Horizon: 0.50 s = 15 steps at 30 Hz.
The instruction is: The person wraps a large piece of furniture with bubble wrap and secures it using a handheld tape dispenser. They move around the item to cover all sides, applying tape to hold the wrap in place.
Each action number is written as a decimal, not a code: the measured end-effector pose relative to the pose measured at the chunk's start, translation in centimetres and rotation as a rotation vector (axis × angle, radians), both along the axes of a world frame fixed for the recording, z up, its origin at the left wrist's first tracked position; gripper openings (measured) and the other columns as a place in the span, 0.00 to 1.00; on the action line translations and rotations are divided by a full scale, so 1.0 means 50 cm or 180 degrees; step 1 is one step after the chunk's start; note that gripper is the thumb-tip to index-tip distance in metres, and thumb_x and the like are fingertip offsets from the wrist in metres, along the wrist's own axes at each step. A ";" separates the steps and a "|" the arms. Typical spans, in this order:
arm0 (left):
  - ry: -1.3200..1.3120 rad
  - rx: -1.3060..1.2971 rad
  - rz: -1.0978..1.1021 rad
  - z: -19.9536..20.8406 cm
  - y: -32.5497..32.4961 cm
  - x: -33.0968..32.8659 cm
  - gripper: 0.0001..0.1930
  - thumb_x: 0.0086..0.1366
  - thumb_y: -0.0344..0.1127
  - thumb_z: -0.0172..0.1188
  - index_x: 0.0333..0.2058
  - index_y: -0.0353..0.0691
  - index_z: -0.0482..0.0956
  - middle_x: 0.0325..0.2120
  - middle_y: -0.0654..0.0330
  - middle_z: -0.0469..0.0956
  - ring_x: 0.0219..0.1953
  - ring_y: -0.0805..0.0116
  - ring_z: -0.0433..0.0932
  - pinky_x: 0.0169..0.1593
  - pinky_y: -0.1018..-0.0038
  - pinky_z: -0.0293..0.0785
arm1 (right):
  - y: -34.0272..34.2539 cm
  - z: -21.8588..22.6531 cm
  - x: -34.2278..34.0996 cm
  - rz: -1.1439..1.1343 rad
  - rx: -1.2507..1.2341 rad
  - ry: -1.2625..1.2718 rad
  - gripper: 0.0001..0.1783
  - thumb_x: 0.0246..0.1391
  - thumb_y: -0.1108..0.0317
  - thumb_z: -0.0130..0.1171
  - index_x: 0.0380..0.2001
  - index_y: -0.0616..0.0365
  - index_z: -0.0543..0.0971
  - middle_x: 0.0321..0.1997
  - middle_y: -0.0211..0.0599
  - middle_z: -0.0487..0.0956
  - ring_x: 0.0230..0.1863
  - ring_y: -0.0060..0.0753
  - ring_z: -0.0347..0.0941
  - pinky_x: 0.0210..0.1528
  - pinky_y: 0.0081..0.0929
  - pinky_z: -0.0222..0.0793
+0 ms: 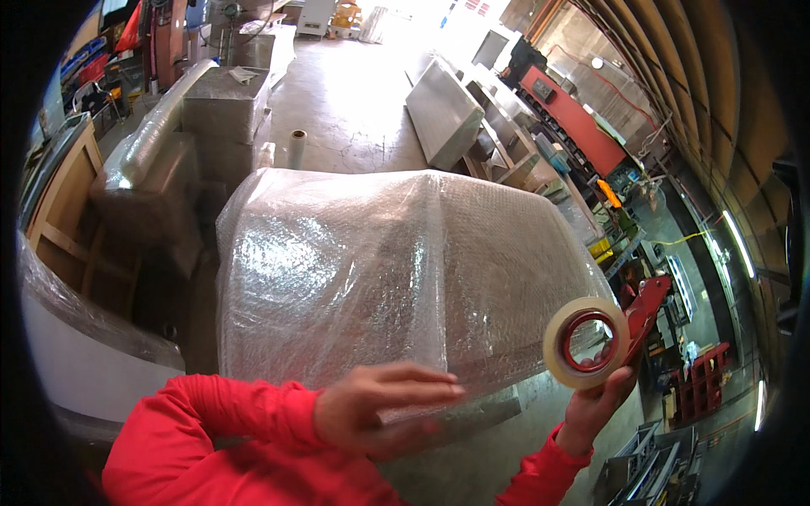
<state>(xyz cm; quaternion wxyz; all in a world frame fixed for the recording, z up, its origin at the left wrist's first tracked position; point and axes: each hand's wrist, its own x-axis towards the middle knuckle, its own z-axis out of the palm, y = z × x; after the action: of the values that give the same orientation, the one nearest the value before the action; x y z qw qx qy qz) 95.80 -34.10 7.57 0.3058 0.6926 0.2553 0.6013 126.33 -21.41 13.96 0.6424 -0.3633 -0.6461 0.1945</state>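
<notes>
In front of me stands a large boxy object wrapped in bubble wrap (pixel 354 261), with a seam of film running down its middle. My left hand (pixel 384 406) is over the near edge of the wrap, fingers stretched out and slightly blurred, holding nothing. Whether it touches the wrap I cannot tell. At the right, my right hand (pixel 597 405) is closed on a red tape dispenser (pixel 648 305), raised beside the near right corner. A wide roll of clear tape (pixel 554 358) sits on the dispenser, facing me. The dispenser partly hides the hand's fingers.
Another wrapped block (pixel 224 97) and a wooden frame (pixel 61 198) stand at the left. A film-covered white panel (pixel 93 337) lies near left. Behind the wrapped object a cardboard tube (pixel 297 148) stands upright. Grey panels (pixel 443 110) lean at the back right, by a cluttered bench.
</notes>
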 end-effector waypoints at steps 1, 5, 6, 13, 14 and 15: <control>-0.0302 -0.0171 -0.0092 0.014 0.010 -0.019 0.24 0.72 0.40 0.59 0.62 0.35 0.75 0.56 0.46 0.79 0.54 0.56 0.82 0.56 0.66 0.77 | -0.023 0.011 -0.012 -0.0211 0.0210 -0.0342 0.52 0.55 0.38 0.65 0.69 0.66 0.62 0.62 0.48 0.71 0.62 0.40 0.71 0.61 0.36 0.69; -0.1287 -0.1138 -0.0484 0.072 0.020 -0.079 0.31 0.76 0.52 0.53 0.65 0.32 0.70 0.56 0.52 0.79 0.54 0.64 0.79 0.55 0.68 0.76 | -0.120 0.054 -0.121 0.0003 0.0799 -0.1625 0.62 0.38 0.43 0.76 0.70 0.65 0.60 0.56 0.49 0.75 0.55 0.46 0.77 0.53 0.39 0.76; -0.1474 -0.1436 -0.0696 0.083 0.025 -0.080 0.33 0.76 0.55 0.51 0.66 0.32 0.69 0.56 0.53 0.79 0.54 0.66 0.79 0.55 0.68 0.76 | -0.141 0.084 -0.129 0.0223 0.1039 -0.2348 0.61 0.35 0.44 0.77 0.69 0.64 0.63 0.54 0.49 0.76 0.53 0.47 0.78 0.52 0.41 0.77; -0.2323 -0.2352 -0.1381 0.028 0.019 -0.103 0.21 0.77 0.46 0.55 0.56 0.32 0.78 0.46 0.59 0.83 0.46 0.75 0.80 0.49 0.75 0.77 | -0.186 0.151 -0.226 0.1325 0.1125 -0.3775 0.45 0.35 0.53 0.78 0.60 0.53 0.76 0.43 0.41 0.78 0.42 0.39 0.79 0.44 0.39 0.79; -0.2541 -0.2189 -0.1565 0.021 0.016 -0.105 0.14 0.75 0.39 0.58 0.48 0.33 0.82 0.38 0.63 0.84 0.40 0.78 0.81 0.44 0.78 0.77 | -0.192 0.146 -0.236 0.1331 0.0988 -0.3500 0.45 0.34 0.60 0.78 0.62 0.48 0.77 0.42 0.42 0.79 0.39 0.43 0.79 0.41 0.39 0.79; -0.2524 -0.2177 -0.1471 0.013 0.015 -0.107 0.14 0.76 0.39 0.58 0.47 0.33 0.82 0.37 0.64 0.84 0.39 0.78 0.80 0.43 0.78 0.77 | -0.196 0.143 -0.243 0.1339 0.0857 -0.3223 0.47 0.32 0.66 0.77 0.64 0.43 0.78 0.42 0.43 0.80 0.36 0.47 0.80 0.38 0.39 0.79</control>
<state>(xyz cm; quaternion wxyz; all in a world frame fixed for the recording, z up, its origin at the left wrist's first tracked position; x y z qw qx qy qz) 90.45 -33.37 8.20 0.7084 0.3134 0.1430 0.6160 114.18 -31.21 21.10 0.2404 -0.1894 -0.9513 0.0357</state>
